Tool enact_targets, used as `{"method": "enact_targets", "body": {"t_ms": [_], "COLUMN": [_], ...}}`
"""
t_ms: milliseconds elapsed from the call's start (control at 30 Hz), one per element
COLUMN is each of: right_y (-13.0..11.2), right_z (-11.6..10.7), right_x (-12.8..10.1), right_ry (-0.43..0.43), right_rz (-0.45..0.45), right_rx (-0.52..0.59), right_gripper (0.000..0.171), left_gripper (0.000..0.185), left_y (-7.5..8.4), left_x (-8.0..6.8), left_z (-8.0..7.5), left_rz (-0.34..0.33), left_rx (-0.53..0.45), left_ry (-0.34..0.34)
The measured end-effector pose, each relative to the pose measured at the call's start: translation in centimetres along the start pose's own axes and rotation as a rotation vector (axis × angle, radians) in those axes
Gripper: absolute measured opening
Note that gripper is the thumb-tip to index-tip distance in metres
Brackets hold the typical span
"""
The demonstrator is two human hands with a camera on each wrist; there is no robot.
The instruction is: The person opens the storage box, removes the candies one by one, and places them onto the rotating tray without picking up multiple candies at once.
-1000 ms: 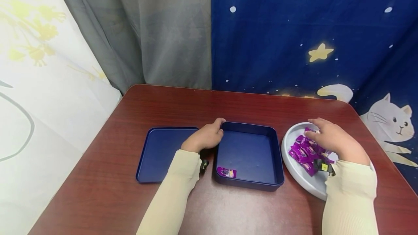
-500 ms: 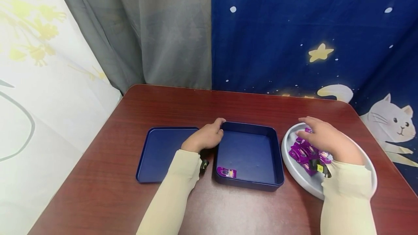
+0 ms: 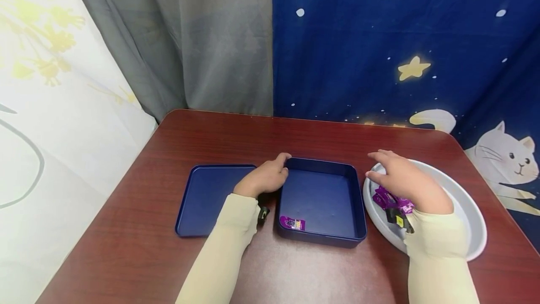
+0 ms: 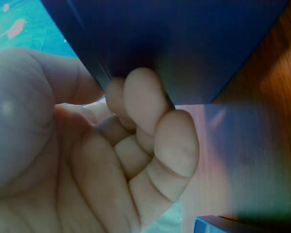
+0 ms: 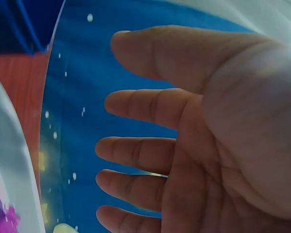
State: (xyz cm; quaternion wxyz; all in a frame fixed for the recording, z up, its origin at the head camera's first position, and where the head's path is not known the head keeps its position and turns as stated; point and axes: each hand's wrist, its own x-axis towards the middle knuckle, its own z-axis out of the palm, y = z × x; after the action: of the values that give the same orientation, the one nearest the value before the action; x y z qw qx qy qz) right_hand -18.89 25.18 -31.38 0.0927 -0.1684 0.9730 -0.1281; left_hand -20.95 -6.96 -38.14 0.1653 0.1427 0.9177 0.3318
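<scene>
A blue open box (image 3: pixel 320 191) stands on the table, with one purple-wrapped candy (image 3: pixel 292 223) in its near left corner. My left hand (image 3: pixel 266 177) holds the box at its far left corner. In the left wrist view its fingers (image 4: pixel 177 145) curl against the box's outer wall and the thumb reaches the rim. My right hand (image 3: pixel 407 179) hovers over the round white tray (image 3: pixel 474 219), fingers spread and pointing toward the box. Nothing shows in its palm in the right wrist view. Several purple candies (image 3: pixel 385 197) lie in the tray, partly hidden under this hand and wrist.
A flat blue lid (image 3: pixel 211 196) lies left of the box, partly behind the left forearm. The reddish-brown table (image 3: pixel 270 135) ends at grey and dark blue curtains (image 3: pixel 358 50) at the back. Box and tray stand close side by side.
My right hand has moved left across the tray toward the box, its fingers staying extended. The left hand, the box and the candy in it have stayed in place.
</scene>
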Motion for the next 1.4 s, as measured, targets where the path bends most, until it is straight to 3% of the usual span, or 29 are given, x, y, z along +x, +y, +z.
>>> {"method": "enact_targets", "body": {"t_ms": [300,533,767,900,1067,1400], "right_y": [-3.5,-5.9,-7.5,-9.2,-11.5,-12.9], "right_z": [2.0,2.8,4.1,4.7,5.6,7.4], "right_x": [1.7,2.7,3.8,4.3,4.4,4.5], "right_ry": [0.056,0.050,-0.029,-0.057,-0.117,-0.216], "right_rz": [-0.177,-0.251,-0.295,-0.344,-0.473,-0.617], "right_rx": [-0.042,-0.050,-0.108,-0.239,-0.381,-0.380], "right_gripper": [0.050,0.045,0.044,0.043,0.041,0.041], "left_gripper": [0.048,0.048,0.047,0.047,0.047,0.046], "left_y": [-0.1,-0.2,-0.1,-0.1,-0.1,-0.1], "left_x": [0.0,0.0,0.1,0.2,0.3,0.2], "left_z": [-0.2,-0.3,0.0,-0.1,-0.2,-0.2], "left_rz": [0.000,0.002,0.001,-0.011,-0.015,-0.016], "left_rx": [0.005,-0.007,-0.013,0.004,0.010,-0.001], "left_ry": [0.000,-0.001,-0.012,-0.011,-0.017,-0.016]}}
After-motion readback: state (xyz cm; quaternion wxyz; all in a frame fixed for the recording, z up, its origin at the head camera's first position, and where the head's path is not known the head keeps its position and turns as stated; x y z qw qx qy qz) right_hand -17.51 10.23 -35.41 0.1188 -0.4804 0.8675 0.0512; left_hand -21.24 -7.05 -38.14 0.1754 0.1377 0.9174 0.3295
